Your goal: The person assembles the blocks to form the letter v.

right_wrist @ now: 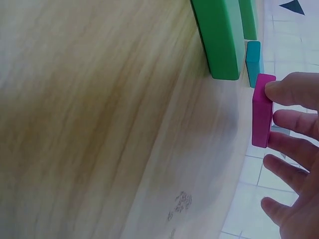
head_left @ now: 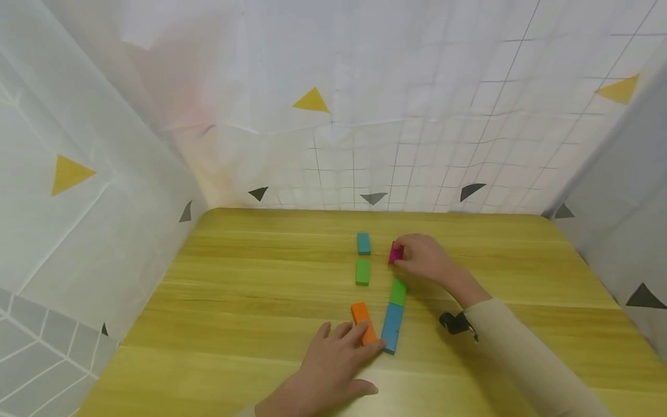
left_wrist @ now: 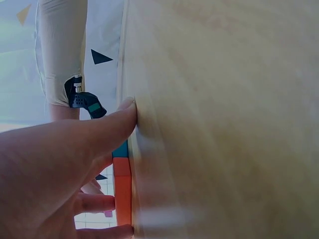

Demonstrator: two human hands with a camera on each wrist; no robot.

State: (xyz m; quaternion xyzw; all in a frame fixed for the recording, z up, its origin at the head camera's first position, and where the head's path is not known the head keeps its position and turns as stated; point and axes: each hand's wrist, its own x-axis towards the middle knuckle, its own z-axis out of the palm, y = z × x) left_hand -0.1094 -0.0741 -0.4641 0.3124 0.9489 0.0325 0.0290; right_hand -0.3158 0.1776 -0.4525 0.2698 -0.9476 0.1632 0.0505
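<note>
Magenta block [head_left: 395, 255]: pinched by right hand [head_left: 428, 258], beyond green block [head_left: 398, 292]; partly covered in head view, long side exposed in right wrist view. Contact with tabletop [head_left: 250, 313]: cannot tell. Left hand [head_left: 332, 360]: relaxed, gripping nothing, fingertips at orange block [head_left: 360, 313] and blue block [head_left: 392, 325]. Left wrist view: blue mostly hidden behind thumb.

The head camera looks forward and down from above the near side of the bench [head_left: 234, 266], far enough off to show the backdrop [head_left: 365, 75]. The left wrist view, low and close, lies sideways, bench at right, facing past the left fingers [left_wrist: 97, 202]; it shares the orange block [head_left: 362, 313] with the head view. The right wrist camera [head_left: 452, 323] looks closely, also sideways, along the bench toward the pink block [right_wrist: 261, 112], which the head view shares.
</note>
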